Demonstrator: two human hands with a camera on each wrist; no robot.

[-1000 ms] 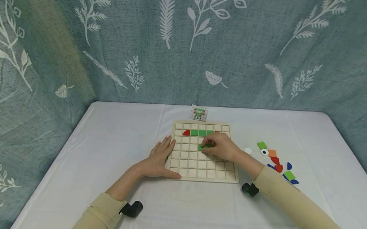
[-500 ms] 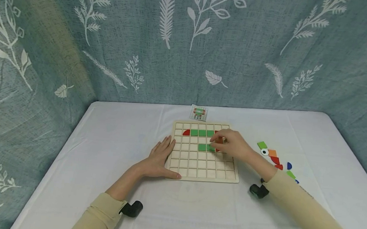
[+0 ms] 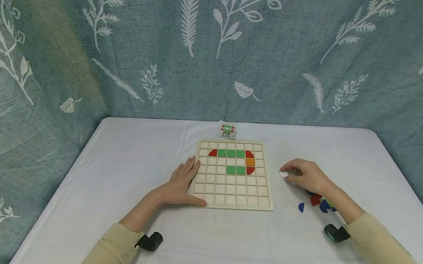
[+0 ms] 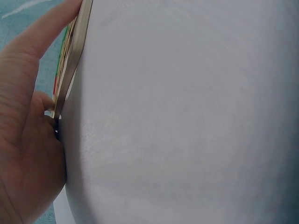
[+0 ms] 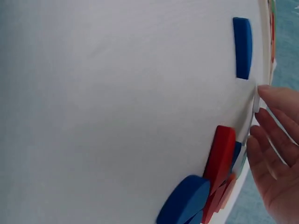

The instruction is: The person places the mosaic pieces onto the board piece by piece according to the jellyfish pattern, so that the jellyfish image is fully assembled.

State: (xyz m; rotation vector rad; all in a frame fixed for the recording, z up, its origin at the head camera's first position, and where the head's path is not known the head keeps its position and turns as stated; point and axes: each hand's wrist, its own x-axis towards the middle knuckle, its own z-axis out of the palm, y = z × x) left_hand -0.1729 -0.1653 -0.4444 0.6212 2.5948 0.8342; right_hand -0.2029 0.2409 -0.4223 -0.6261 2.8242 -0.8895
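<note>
A wooden grid board (image 3: 230, 189) lies on the table, holding a row of green squares (image 3: 231, 153) with red quarter pieces at both ends. Below are an orange square (image 3: 250, 162), a red piece and two green squares. My left hand (image 3: 180, 186) rests along the board's left edge, fingers straight, thumb at the near corner; the left wrist view shows this hand (image 4: 28, 116) against the board's side (image 4: 74, 56). Right of the board, my right hand (image 3: 306, 177) pinches a white round piece (image 3: 283, 174), seen edge-on (image 5: 256, 100) by the fingers in the right wrist view.
Loose red (image 3: 316, 199) and blue pieces (image 3: 325, 206) lie near my right wrist, partly covered by it. One blue piece (image 3: 301, 207) sits apart, toward the board. A small picture card (image 3: 227, 130) lies behind the board, before the curtain (image 3: 163, 82).
My right hand has moved off the board to the right and now pinches the white round piece. A blue piece lies nearer the board. My left hand stays at the board's edge.
</note>
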